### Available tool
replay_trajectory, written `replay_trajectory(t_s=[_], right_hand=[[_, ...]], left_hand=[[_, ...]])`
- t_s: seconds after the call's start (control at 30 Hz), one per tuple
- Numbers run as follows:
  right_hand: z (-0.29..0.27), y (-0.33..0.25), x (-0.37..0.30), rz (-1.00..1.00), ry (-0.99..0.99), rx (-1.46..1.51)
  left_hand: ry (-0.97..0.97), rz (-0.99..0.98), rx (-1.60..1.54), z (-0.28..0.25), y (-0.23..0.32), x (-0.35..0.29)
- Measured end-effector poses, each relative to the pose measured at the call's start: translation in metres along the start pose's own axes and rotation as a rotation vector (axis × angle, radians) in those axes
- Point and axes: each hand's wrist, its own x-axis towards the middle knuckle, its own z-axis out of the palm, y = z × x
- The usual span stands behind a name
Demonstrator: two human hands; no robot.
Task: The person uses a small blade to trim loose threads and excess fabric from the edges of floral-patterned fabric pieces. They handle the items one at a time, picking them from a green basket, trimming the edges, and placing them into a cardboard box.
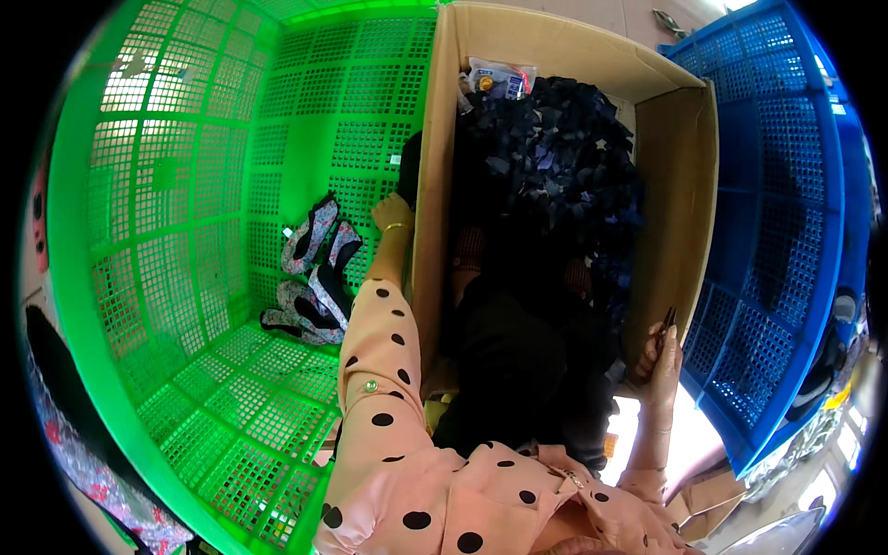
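My left hand (393, 214), with a gold bangle at its wrist, reaches down into the green plastic basket (294, 129) along the cardboard box's outer wall. It is beside a dark piece (411, 166) with a small white label, partly hidden by that wall. Its fingertips are too hidden to show whether they grip it. Several floral-patterned fabric pieces with black edges (314, 250) lie in the basket, left of this hand. My right hand (659, 359) is closed on small dark thread snips (667, 321), blades pointing up, near the box's right wall.
The open cardboard box (680, 166) before me holds many dark fabric scraps (564, 148) and a small printed plastic packet (502, 80). A blue plastic basket (772, 185) stands to its right. More floral fabric (102, 472) lies at the lower left, outside the green basket.
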Motion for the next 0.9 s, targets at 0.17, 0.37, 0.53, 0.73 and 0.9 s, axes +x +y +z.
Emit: replay_trajectory(t_s=[0.17, 0.37, 0.53, 0.73, 0.9], right_hand=[[-0.009, -0.007, -0.017, -0.159, -0.016, -0.023], [-0.008, -0.033, -0.066, -0.384, -0.047, -0.181], [-0.003, -0.064, -0.121, -0.799, -0.339, -0.33], [-0.05, -0.011, -0.143, -0.507, -0.659, -0.799], [-0.094, 0.061, -0.147, -0.368, -0.754, -0.582]], left_hand=[[0.045, -0.155, -0.959, -0.059, -0.039, -0.093], [-0.132, 0.231, -1.553, -0.185, -0.086, -0.273], [-0.579, 0.719, -1.344, -0.23, -0.065, -0.407], [-1.066, 0.527, -1.186, -0.201, -0.061, -0.473], [-1.072, 0.586, -1.083, -0.173, -0.071, -0.488]])
